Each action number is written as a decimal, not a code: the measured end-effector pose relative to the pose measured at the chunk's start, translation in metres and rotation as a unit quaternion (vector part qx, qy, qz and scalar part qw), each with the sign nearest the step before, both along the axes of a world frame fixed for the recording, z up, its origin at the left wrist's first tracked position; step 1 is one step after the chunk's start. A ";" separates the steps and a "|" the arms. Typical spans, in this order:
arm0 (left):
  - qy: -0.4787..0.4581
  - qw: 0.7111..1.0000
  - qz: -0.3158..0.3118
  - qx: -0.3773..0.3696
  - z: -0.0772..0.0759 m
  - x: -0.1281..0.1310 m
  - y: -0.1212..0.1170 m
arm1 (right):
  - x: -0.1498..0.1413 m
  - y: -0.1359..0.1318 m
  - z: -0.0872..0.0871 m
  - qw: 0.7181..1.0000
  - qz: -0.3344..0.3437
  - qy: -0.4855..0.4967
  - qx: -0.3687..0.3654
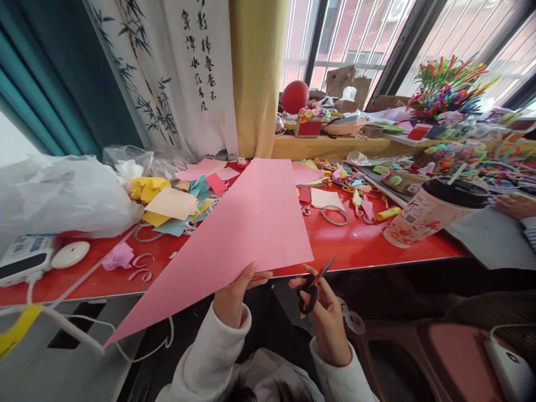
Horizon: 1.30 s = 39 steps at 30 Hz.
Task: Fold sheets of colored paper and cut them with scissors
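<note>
A large pink paper sheet (259,223), smooth, matte and straight-edged, tapers to a long sharp point that juts past the near edge of the glossy red worktop (360,245). The left hand (235,290) has its grip pinched on the sheet's near edge, thumb on the upper face. The right hand (329,312) has its grip closed around scissors (314,287) with rounded black handles, blades angled up just beside the sheet's right corner, not touching it.

Left of the sheet lie a flat beige paper piece (172,202), a crinkled pink paper wad (118,257) and a filmy, wrinkled plastic bag (62,195). To the right is a tapered cup (431,215) with a black lid.
</note>
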State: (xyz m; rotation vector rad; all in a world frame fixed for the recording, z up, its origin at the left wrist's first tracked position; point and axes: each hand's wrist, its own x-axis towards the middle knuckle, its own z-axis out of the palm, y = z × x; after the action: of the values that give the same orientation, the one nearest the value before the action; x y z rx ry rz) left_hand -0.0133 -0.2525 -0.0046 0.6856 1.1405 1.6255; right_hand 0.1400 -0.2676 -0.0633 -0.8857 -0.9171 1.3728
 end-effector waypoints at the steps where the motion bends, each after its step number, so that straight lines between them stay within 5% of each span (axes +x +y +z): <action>1: 0.007 1.000 0.001 0.002 -0.001 -0.001 0.000 | -0.002 -0.001 0.000 1.000 0.020 -0.002 0.005; 7: 0.009 1.000 -0.011 -0.009 -0.004 -0.002 -0.004 | -0.007 -0.004 -0.003 0.980 0.187 -0.044 0.058; 14: -0.008 1.000 0.015 0.010 0.007 0.004 -0.015 | -0.012 -0.014 0.016 0.955 0.258 -0.140 0.048; 27: 0.159 0.986 -0.019 0.052 -0.025 0.001 -0.021 | -0.016 -0.020 0.016 0.974 0.189 -0.108 0.061; 39: 0.226 0.973 -0.032 0.043 -0.019 0.005 -0.027 | -0.009 -0.021 0.023 0.972 0.191 -0.135 0.037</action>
State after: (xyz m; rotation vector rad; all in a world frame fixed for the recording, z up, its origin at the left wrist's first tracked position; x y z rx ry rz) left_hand -0.0083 -0.2798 -0.0232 1.1804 1.3551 1.5112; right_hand 0.1306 -0.2889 -0.0407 -0.8815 -1.3953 1.5542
